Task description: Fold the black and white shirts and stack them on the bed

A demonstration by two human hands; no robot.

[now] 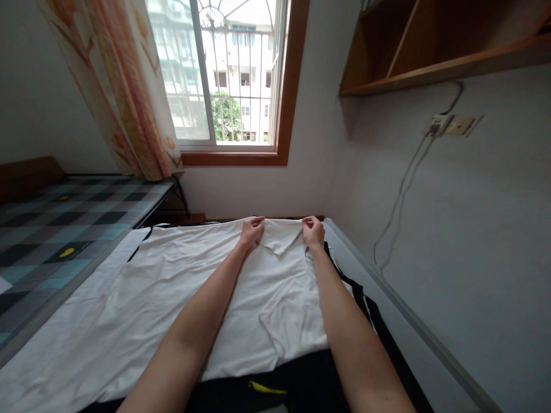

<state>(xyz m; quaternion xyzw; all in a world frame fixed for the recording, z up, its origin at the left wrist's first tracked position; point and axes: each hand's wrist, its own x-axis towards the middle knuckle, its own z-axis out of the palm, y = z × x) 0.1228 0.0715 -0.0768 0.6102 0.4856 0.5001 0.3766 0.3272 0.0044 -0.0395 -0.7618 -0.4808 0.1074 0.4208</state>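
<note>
- Left hand (252, 230) and right hand (313, 230) each have a closed grip on the far edge of a white cloth garment (142, 287).
- It lies spread over black cloth (310, 378), before a brown wood-framed window (228, 74).
- Its near-left end is hard to make out.
</note>
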